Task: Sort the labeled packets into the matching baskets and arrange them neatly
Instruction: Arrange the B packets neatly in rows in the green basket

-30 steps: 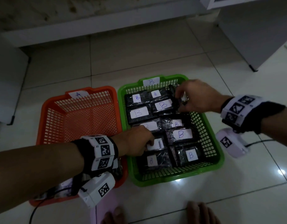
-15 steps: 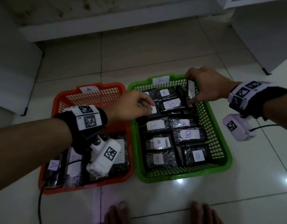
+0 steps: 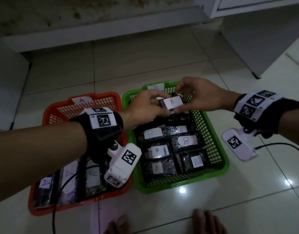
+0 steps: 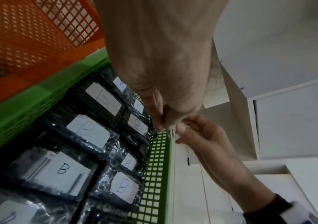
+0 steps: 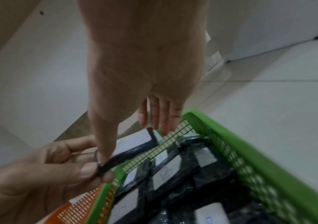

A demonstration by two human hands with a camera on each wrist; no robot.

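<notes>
A dark packet with a white B label is held in the air over the far end of the green basket. My left hand pinches its left edge. My right hand pinches its right side, thumb below and fingers above. Several B-labeled packets lie flat in rows in the green basket. The orange basket, tagged A, holds A-labeled packets at its near end.
The baskets sit side by side on a pale tiled floor. White cabinets stand at the back right and far left. A low ledge runs along the back wall. A black cable trails from my right wrist camera. My bare toes show at the bottom edge.
Both hands rose and came together above the far end of the green basket. The right hand's packet turned label-up, and the left hand took hold of its other edge.
</notes>
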